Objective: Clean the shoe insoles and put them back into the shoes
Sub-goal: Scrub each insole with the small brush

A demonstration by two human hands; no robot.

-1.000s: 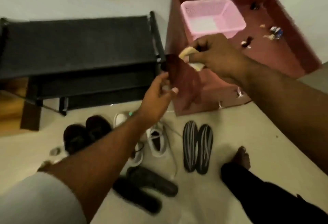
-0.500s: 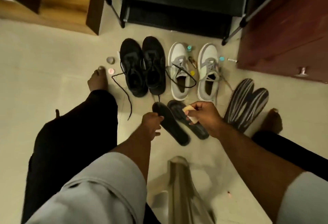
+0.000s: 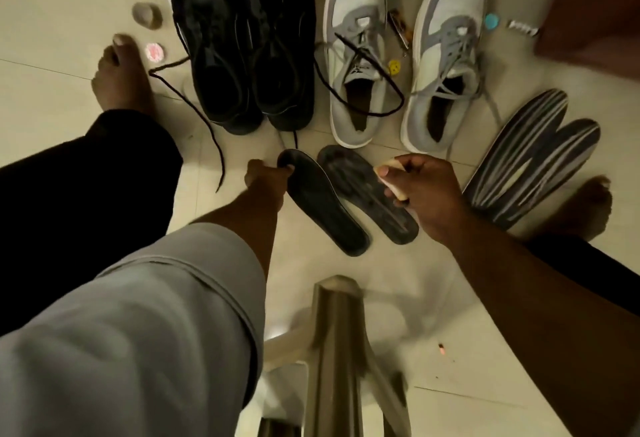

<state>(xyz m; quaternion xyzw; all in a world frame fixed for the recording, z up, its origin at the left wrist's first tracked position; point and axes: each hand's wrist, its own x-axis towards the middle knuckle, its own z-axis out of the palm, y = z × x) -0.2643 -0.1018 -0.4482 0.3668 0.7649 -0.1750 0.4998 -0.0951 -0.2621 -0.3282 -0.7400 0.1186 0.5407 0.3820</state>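
Note:
Two black insoles lie on the tiled floor. My left hand (image 3: 265, 178) grips the heel end of the left black insole (image 3: 323, 204). The right black insole (image 3: 363, 190) lies beside it, partly under my right hand (image 3: 420, 194), which holds a small pale sponge or cloth (image 3: 389, 178). Behind them stand a pair of black shoes (image 3: 242, 41) and a pair of white and grey sneakers (image 3: 401, 55) with loose laces. Two striped grey insoles (image 3: 533, 156) lie at the right.
My bare feet (image 3: 119, 79) and dark trouser legs flank the shoes. Small caps and bits (image 3: 154, 52) are scattered near the shoes. A dark red cabinet (image 3: 595, 10) stands at the top right. A pale stool edge (image 3: 332, 350) is beneath me.
The view swung down from the rack and cabinet to the floor. My left hand reached the left black insole and closed on its end; my right hand stayed over the other insole.

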